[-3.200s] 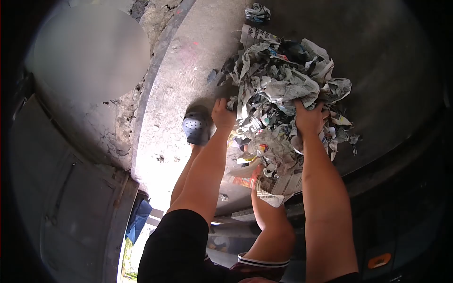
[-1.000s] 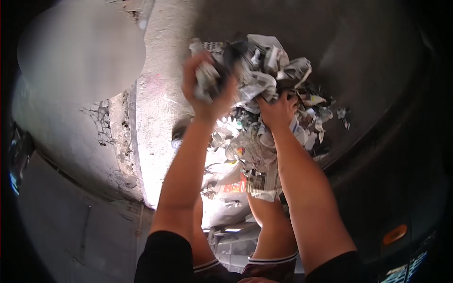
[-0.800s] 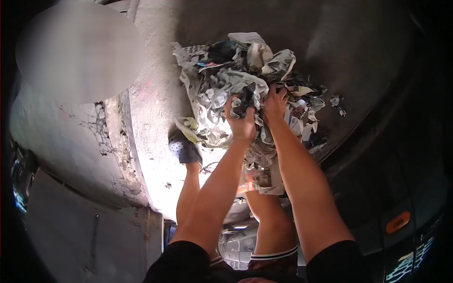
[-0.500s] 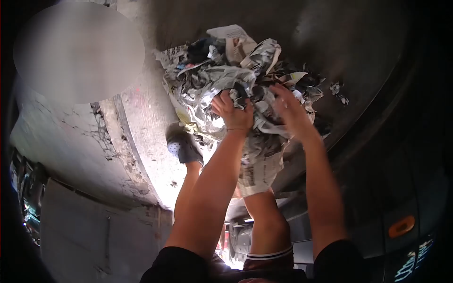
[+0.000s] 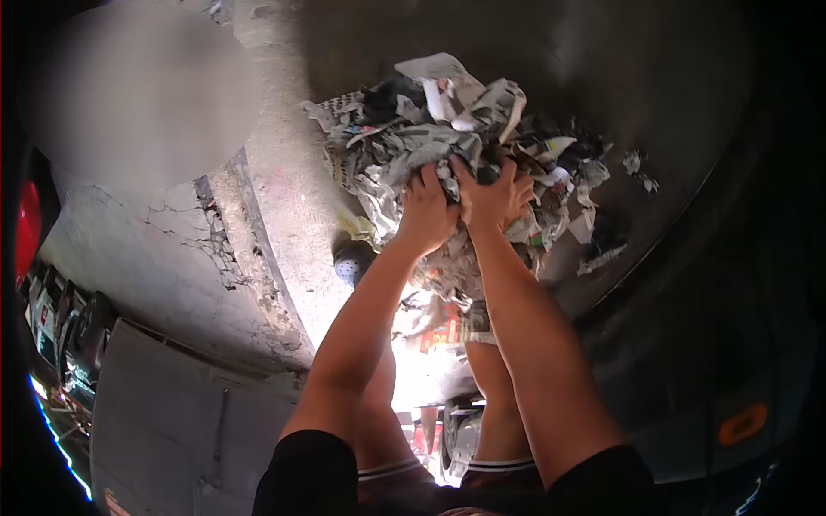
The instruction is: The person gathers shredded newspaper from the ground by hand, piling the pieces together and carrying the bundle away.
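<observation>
Two bare hands are lying side by side, palms down, in a pile of torn newspaper (image 5: pixel 391 142), which is spreading out beneath them and past their fingertips. I am resting the left hand (image 5: pixel 428 215) on crumpled sheets, its fingers lying close together; I cannot tell whether they are clamping any paper. Just beside it I am holding the right hand (image 5: pixel 495 199) with its thumb standing well apart from the fingers, whose tips are bending down among the scraps. A bit of grey paper (image 5: pixel 446 179) is showing between the two hands. Beyond them, a pale sheet (image 5: pixel 440 72) is sticking up. Right of the right hand, loose scraps (image 5: pixel 641 170) are lying on the ground (image 5: pixel 680 112), apart from the pile. Left of the left wrist, a shoe with holes (image 5: pixel 351 265) is peeking out, and between the forearms a sheet with red print (image 5: pixel 446 328) is lying.
</observation>
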`<state>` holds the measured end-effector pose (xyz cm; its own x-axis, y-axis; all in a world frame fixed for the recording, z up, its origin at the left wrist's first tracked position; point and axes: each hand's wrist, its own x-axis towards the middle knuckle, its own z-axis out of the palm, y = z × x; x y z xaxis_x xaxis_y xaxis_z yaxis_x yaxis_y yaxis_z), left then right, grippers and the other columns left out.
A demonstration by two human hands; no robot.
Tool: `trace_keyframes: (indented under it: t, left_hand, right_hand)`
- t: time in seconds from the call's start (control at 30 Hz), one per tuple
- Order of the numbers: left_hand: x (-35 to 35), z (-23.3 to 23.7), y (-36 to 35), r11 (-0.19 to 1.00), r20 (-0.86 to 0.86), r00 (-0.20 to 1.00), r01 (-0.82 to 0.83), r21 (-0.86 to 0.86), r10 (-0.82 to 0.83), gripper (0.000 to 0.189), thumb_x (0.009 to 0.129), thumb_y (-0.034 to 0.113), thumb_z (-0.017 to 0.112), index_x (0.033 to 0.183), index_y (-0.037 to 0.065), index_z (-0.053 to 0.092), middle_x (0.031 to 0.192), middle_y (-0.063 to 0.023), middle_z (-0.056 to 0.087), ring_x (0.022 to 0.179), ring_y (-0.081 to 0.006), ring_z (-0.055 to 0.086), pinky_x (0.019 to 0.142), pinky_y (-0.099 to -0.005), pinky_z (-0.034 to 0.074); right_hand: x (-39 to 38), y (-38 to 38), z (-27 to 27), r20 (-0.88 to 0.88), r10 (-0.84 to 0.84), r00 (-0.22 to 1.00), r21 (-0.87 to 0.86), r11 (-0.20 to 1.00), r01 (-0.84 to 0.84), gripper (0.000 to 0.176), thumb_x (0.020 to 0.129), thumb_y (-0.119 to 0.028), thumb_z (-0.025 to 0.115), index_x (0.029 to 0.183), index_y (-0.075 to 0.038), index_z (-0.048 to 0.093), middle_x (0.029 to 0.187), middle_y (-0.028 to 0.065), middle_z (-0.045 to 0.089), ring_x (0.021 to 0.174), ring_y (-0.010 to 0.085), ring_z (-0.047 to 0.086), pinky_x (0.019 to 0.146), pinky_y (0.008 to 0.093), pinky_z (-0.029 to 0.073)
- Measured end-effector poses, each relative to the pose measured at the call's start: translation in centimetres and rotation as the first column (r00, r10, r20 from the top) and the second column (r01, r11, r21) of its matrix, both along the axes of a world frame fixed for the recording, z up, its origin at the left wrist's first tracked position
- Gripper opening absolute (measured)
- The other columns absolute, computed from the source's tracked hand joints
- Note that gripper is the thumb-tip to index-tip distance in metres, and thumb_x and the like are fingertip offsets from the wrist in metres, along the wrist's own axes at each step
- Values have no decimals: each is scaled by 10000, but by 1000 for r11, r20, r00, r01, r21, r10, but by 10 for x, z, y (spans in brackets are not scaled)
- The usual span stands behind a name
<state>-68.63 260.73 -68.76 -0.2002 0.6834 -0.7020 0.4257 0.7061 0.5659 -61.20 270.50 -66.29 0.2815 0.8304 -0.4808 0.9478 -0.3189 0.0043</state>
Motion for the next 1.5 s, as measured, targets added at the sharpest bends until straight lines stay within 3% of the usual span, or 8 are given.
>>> trace_keyframes:
  t: [0.17,0.4,0.53,0.73,1.0,1.1,1.27,1.5]
  left_hand:
    - [-86,105,-14,986,319,946,-99,134,51,751,830,276,804,1418,-50,468,1314,-264,578,1273,-388,556,1078,-443,444]
    - [-75,-21,-154,424,-59,427,-904,-51,902,856,830,304,845,1494,39,374,1237,-152,584,1104,-220,578,911,-353,506]
    - [-31,-78,-120,668,-76,673,-739,-85,736,929,778,322,874,1463,-49,368,1273,-203,607,1058,-252,616,908,-352,515]
    - [8,20,-70,314,237,310,-949,24,921,741,777,282,756,1336,-105,460,1263,-229,585,1033,-227,605,870,-348,520]
    - [48,42,85,253,-187,330,-905,-341,925,1488,781,650,769,1430,-200,-266,1612,-369,-7,1534,-397,76,1250,-434,120]
    - [47,-11,108,48,-472,62,-998,-43,879,936,780,720,728,1130,-36,302,1179,-260,430,1213,-342,460,1022,-456,433]
    - [41,3,132,94,-661,131,-991,-91,739,1036,820,712,672,1217,-166,292,1268,-340,406,1222,-406,516,1047,-469,464]
    - [0,-98,60,404,-833,274,-912,-68,480,1170,649,807,743,1203,-168,409,1227,-337,517,1174,-447,571,985,-531,498]
  right_hand:
    - [10,-8,-26,53,77,996,106,991,-82,869,584,-788,782,1181,-175,629,1208,165,481,1215,382,439,993,511,354]
    - [26,-5,-41,23,132,991,114,984,-134,876,582,-813,764,1160,-170,626,1184,162,499,1184,375,486,958,530,388]
    - [32,0,-45,-49,124,991,97,988,-118,856,600,-800,765,1163,-170,627,1186,159,506,1206,378,493,966,536,398]
    - [47,13,-49,-191,121,974,46,992,-114,798,662,-758,752,1198,-179,632,1190,135,543,1200,393,533,961,580,410]
    - [53,7,-67,-58,201,978,52,979,-199,874,539,-711,813,1159,-122,631,1101,203,540,1103,437,534,830,584,430]
    - [49,1,-64,-202,208,957,263,953,-152,829,571,-688,807,1106,-81,628,1076,237,521,1020,456,511,818,584,422]
    - [47,9,-33,-288,166,943,130,982,-134,689,773,-599,743,1181,-56,624,1127,240,529,1096,411,507,891,551,428]
    - [218,82,14,-919,-356,170,-315,922,224,290,1039,-260,582,1176,-20,669,921,82,720,778,148,676,675,314,573]
